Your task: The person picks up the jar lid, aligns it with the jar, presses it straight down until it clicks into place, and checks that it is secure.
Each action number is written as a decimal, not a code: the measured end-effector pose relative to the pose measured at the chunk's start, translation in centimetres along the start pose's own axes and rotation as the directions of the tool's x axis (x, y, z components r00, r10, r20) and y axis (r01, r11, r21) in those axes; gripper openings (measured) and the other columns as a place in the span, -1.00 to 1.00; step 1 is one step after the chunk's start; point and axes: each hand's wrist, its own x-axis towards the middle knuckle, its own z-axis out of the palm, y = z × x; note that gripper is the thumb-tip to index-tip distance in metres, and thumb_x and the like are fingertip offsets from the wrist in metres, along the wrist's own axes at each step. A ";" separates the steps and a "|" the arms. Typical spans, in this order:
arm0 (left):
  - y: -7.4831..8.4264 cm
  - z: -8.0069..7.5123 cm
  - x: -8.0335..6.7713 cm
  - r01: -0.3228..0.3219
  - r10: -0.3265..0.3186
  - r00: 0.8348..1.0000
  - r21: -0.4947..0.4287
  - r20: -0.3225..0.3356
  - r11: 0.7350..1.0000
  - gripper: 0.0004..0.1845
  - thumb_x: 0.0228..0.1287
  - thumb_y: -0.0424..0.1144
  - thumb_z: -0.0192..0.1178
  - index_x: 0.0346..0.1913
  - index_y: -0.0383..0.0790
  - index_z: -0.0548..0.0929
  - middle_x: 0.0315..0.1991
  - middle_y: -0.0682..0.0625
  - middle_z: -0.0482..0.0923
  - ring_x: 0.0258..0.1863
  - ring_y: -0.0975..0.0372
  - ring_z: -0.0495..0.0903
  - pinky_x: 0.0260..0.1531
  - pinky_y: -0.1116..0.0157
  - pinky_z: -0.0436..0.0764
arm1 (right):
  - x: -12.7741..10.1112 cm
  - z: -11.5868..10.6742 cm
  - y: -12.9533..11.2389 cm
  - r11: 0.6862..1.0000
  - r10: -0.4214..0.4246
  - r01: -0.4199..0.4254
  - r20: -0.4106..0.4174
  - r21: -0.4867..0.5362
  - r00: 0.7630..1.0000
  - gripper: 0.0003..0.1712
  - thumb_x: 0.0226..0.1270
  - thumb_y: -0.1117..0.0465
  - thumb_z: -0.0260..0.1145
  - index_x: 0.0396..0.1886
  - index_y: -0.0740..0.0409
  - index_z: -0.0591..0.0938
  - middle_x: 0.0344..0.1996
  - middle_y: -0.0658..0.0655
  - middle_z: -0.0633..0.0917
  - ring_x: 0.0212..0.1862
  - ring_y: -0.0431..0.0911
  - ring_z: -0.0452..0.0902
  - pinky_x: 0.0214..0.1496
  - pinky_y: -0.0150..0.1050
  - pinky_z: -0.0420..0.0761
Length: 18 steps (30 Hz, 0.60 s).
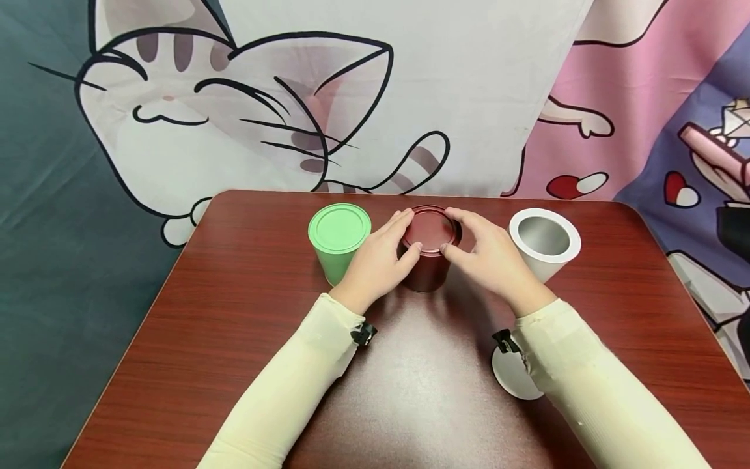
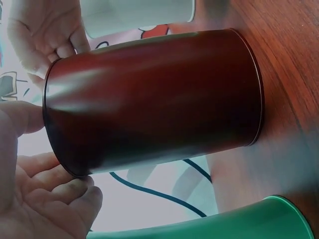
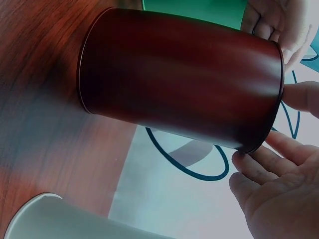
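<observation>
A dark red tin [image 1: 426,267] stands upright at the middle of the wooden table [image 1: 234,339], its lid [image 1: 430,229] on top. My left hand [image 1: 410,232] grips the lid's rim from the left, thumb at the front and fingers at the back. From the right, my right hand [image 1: 449,229] grips the same rim. In the left wrist view the tin [image 2: 154,99] fills the frame and my left fingers [image 2: 60,196] touch its top edge. In the right wrist view my right fingers [image 3: 264,169] curl at the top edge of the tin [image 3: 179,74].
A green tin [image 1: 338,242] with its lid on stands just left of the red one. An open white tin [image 1: 545,242] stands to the right. A white lid [image 1: 512,378] lies flat by my right forearm. A cartoon cloth hangs behind the table.
</observation>
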 end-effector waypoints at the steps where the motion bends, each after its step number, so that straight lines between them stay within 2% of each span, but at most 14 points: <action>1: 0.0 0.0 0.0 0.001 -0.001 1.000 0.001 0.003 1.000 -0.38 0.42 -0.12 0.13 0.47 -0.27 0.36 0.46 -0.06 0.34 0.48 0.15 0.26 0.44 0.26 0.24 | 0.0 0.0 0.0 1.000 0.002 -0.002 0.002 -0.003 1.000 -0.31 0.26 0.15 0.36 0.41 0.08 0.48 0.29 0.13 0.57 0.36 0.04 0.43 0.38 0.09 0.37; 18: -0.3 0.5 -0.3 0.002 -0.002 1.000 -0.023 -0.019 1.000 -0.35 0.43 -0.06 0.12 0.50 -0.23 0.33 0.49 -0.05 0.29 0.46 0.20 0.29 0.41 0.22 0.31 | 0.0 -0.1 -0.4 1.000 0.014 -0.014 0.012 0.005 1.000 -0.34 0.33 0.16 0.37 0.41 0.12 0.47 0.28 0.18 0.57 0.36 0.08 0.42 0.40 0.10 0.34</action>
